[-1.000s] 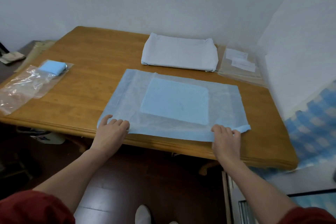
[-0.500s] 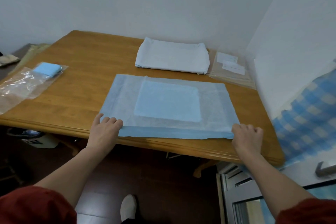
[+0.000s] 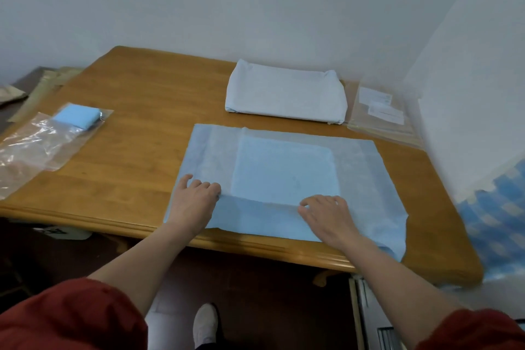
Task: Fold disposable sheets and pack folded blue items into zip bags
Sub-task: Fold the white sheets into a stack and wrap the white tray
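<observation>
Looking down through the head camera, I see the disposable sheet [image 3: 284, 167] spread flat on the wooden table [image 3: 136, 133], close to its near edge. The sheet's near strip is turned up over itself. My left hand [image 3: 196, 202] rests palm down on the left end of that strip, thumb splayed and fingers bent at the strip's edge. My right hand [image 3: 326, 213] lies on the strip further right, fingertips at the same edge. I cannot tell whether either hand pinches the edge or only presses it. At the far left lies a clear zip bag [image 3: 37, 150], with a folded blue item [image 3: 76, 116] at its far end. A white folded stack [image 3: 287, 96] sits by the wall, with labelled clear packets [image 3: 380, 113] just beside it.
</observation>
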